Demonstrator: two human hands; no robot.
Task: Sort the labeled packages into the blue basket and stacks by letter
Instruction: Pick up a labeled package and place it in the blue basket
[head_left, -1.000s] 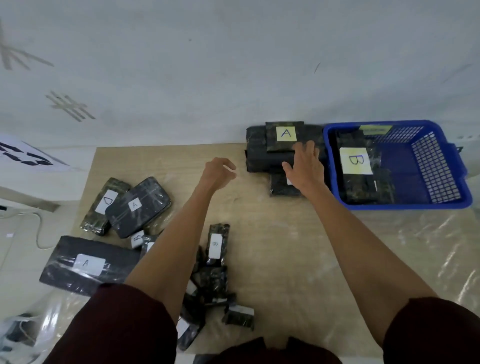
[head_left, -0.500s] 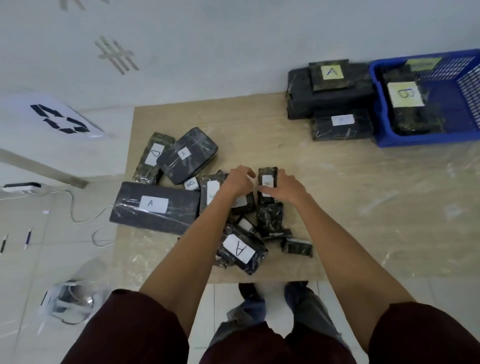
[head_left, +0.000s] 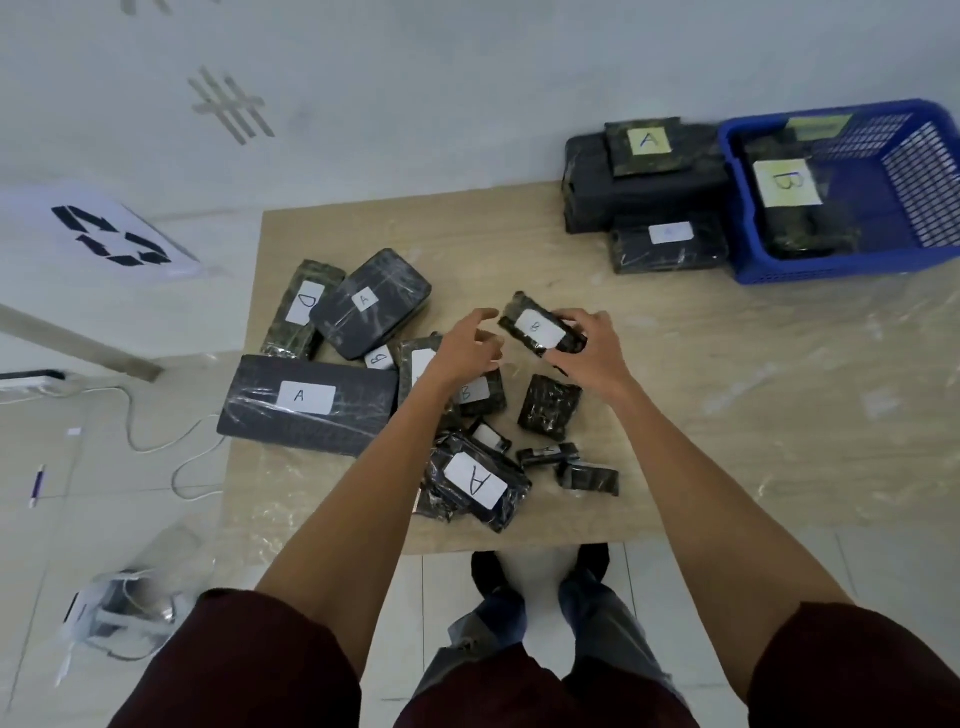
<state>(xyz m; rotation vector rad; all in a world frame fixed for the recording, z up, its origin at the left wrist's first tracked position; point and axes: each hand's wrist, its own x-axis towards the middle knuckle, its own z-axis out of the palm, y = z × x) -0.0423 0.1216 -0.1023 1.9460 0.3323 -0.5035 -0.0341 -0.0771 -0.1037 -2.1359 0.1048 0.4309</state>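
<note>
Above the middle of the bench (head_left: 701, 374), the right hand (head_left: 589, 356) grips the small B package (head_left: 537, 328) by one end, fingers curled round it; the left hand (head_left: 465, 345) hovers beside, fingers loose, empty; film-wrapped, the package looks light, stiff, slippery; better pinched across its narrow sides.

1. A plain indoor room serving as a makeshift sorting station.
2. The wall (head_left: 467, 78) is bare and white with tape strips (head_left: 231, 104) on it; the floor (head_left: 104, 519) is pale tile.
3. A wooden surface (head_left: 675, 364) under clear film carries wrapped, letter-labelled packages (head_left: 306, 400) and a blue basket (head_left: 831, 267).
4. A recycling symbol (head_left: 111, 241) marks a white panel, and a power strip (head_left: 31, 379) and cable (head_left: 156, 441) lie on the floor.
</note>
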